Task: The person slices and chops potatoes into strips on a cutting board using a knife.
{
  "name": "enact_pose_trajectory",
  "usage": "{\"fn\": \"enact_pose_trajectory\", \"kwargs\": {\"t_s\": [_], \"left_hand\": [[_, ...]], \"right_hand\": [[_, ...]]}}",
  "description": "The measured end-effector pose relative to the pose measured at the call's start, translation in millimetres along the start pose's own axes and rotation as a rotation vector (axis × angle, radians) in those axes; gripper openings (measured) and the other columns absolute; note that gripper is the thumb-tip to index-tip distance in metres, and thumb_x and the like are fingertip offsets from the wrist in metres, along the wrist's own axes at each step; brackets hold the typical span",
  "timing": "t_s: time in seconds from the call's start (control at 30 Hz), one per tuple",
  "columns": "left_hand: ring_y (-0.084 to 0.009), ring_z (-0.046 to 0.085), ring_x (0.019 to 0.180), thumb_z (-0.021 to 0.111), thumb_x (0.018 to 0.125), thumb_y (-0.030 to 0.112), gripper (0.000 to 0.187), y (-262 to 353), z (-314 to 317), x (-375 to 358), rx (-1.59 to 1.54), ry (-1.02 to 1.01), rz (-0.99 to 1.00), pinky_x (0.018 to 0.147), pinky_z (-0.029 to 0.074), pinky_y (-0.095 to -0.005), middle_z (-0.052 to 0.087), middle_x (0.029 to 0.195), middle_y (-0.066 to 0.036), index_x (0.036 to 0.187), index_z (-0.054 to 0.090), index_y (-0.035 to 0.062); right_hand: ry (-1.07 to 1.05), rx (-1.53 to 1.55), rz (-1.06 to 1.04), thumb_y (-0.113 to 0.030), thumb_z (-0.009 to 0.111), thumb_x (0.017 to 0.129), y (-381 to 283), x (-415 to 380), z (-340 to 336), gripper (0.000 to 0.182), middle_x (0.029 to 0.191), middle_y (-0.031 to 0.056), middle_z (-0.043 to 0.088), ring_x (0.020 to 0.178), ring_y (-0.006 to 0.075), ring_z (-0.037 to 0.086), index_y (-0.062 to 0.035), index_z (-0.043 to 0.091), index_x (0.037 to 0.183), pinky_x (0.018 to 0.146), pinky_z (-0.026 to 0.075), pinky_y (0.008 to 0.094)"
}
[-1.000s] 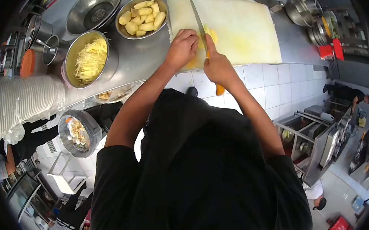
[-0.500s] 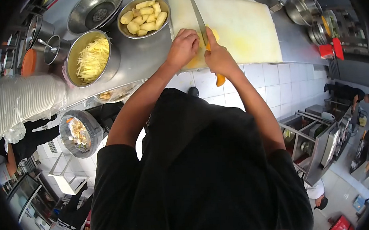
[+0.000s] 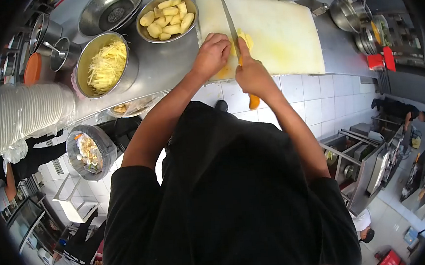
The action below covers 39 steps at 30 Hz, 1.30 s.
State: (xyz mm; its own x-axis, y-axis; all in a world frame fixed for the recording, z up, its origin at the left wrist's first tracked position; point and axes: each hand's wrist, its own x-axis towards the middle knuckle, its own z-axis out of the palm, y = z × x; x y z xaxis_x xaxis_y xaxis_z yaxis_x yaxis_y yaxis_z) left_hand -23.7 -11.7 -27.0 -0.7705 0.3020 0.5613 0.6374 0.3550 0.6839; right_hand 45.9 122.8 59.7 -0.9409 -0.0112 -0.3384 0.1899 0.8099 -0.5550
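My right hand [image 3: 255,74] is wrapped around the orange handle of a kitchen knife [image 3: 228,18], index finger stretched along it. The blade points away from me over a white cutting board [image 3: 284,26]. Curled fingers of my left hand [image 3: 212,54] press a pale yellow piece of potato [image 3: 232,48] onto the board, left of the blade; most of it is hidden. Right against the blade's other side lie cut potato slices [image 3: 247,40]. Beyond my left hand, a metal bowl [image 3: 140,33] holds several peeled potatoes [image 3: 170,11].
A metal pot [image 3: 130,71] of thin yellow shreds [image 3: 105,68] stands left on the steel counter. Stacked plates in plastic [image 3: 31,115] sit at the near left. Metal bowls [image 3: 344,15] are at the right. A lined bin [image 3: 108,149] stands below the counter. Other people are around the kitchen.
My right hand and the knife have shifted slightly, and the handle's end sits a little nearer the board. More potato slices show right of the blade. My left hand stays nearly in place.
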Motion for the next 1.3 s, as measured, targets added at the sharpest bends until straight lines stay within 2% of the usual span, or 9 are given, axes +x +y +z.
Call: {"fn": "enact_pose_trajectory", "kwargs": {"t_s": [0.13,0.23,0.43,0.53,0.73,0.83,1.03,1.23,1.3], "left_hand": [[-0.0297,0.06,0.094,0.066,0.081,0.0,0.005,-0.8,-0.5,-1.6,0.023,0.003,0.011,0.084,0.052,-0.0384,0.066,0.096,-0.01,0.084,0.069,-0.0003],[-0.0298,0.06,0.093,0.066,0.08,0.0,0.004,-0.1,-0.6,1.1,0.02,0.01,0.011,0.084,0.052,-0.0384,0.066,0.095,-0.01,0.084,0.069,-0.0001],[-0.0297,0.06,0.091,0.066,0.079,0.0,0.005,-0.9,-0.7,1.9,0.023,0.01,0.006,0.083,0.052,-0.0379,0.066,0.094,-0.01,0.083,0.069,0.0001],[-0.0297,0.06,0.09,0.066,0.079,0.0,0.005,1.0,-0.2,2.1,0.01,0.008,0.01,0.082,0.052,-0.0379,0.066,0.093,-0.01,0.083,0.07,0.0001],[-0.0295,0.06,0.091,0.066,0.078,-0.001,0.006,-3.6,1.6,0.6,0.014,0.035,0.015,0.082,0.052,-0.0379,0.066,0.093,-0.01,0.083,0.07,0.0001],[-0.0294,0.06,0.091,0.066,0.077,-0.001,0.007,-2.8,1.6,3.4,-0.004,0.034,0.023,0.082,0.052,-0.0378,0.066,0.093,-0.01,0.083,0.07,0.0001],[-0.0293,0.06,0.091,0.067,0.077,-0.001,0.005,-2.5,1.6,0.5,0.0,0.046,0.009,0.082,0.052,-0.0381,0.066,0.092,-0.01,0.081,0.069,-0.0004],[-0.0291,0.06,0.092,0.067,0.079,0.0,0.003,2.5,-0.7,-2.2,0.018,0.033,0.0,0.082,0.052,-0.0382,0.066,0.092,-0.009,0.081,0.069,-0.0002],[-0.0293,0.06,0.092,0.067,0.079,0.0,0.003,2.3,2.0,-2.0,0.031,0.039,-0.006,0.083,0.051,-0.0383,0.066,0.093,-0.009,0.081,0.069,-0.0003]], "right_hand": [[0.032,0.028,-0.025,-0.007,0.042,0.089,-0.1,14.4,-4.0,0.076,0.073,0.0239,0.066,0.05,0.0299,0.062,-0.0096,0.009,0.157,0.057,0.054,0.0416],[-0.082,0.09,0.096,-0.006,0.042,0.088,-20.8,-6.3,-25.0,0.076,0.073,0.025,0.066,0.051,0.0328,0.062,-0.0095,0.01,0.157,0.058,0.054,0.0428],[0.051,0.039,-0.017,-0.006,0.042,0.088,-1.2,14.7,2.5,0.077,0.073,0.0248,0.066,0.05,0.0322,0.062,-0.0101,0.009,0.157,0.059,0.055,0.0432],[-0.089,0.163,0.109,-0.007,0.043,0.088,-23.6,-3.1,-24.6,0.077,0.073,0.025,0.066,0.051,0.0325,0.063,-0.011,0.009,0.157,0.059,0.055,0.0437],[0.096,-0.044,-0.07,-0.006,0.043,0.088,0.4,12.9,7.0,0.078,0.078,0.0251,0.067,0.05,0.0303,0.063,-0.0118,0.008,0.157,0.057,0.055,0.0426],[-0.097,0.15,0.104,-0.006,0.043,0.088,-22.1,-2.1,-23.6,0.078,0.08,0.0254,0.068,0.051,0.0301,0.064,-0.0116,0.008,0.157,0.057,0.055,0.0423],[0.038,0.059,-0.006,-0.005,0.041,0.088,-0.6,13.6,6.1,0.077,0.079,0.0244,0.067,0.05,0.0287,0.063,-0.0112,0.009,0.157,0.057,0.055,0.0411],[-0.127,0.133,0.153,-0.004,0.04,0.088,-32.9,-13.2,-27.7,0.077,0.074,0.0222,0.066,0.05,0.0268,0.062,-0.0109,0.008,0.157,0.058,0.055,0.0397],[-0.118,0.095,0.138,-0.005,0.043,0.086,-30.7,-18.9,-24.3,0.077,0.083,0.0294,0.066,0.07,0.0393,0.065,-0.0052,0.01,0.156,0.072,0.052,0.0465]]}}
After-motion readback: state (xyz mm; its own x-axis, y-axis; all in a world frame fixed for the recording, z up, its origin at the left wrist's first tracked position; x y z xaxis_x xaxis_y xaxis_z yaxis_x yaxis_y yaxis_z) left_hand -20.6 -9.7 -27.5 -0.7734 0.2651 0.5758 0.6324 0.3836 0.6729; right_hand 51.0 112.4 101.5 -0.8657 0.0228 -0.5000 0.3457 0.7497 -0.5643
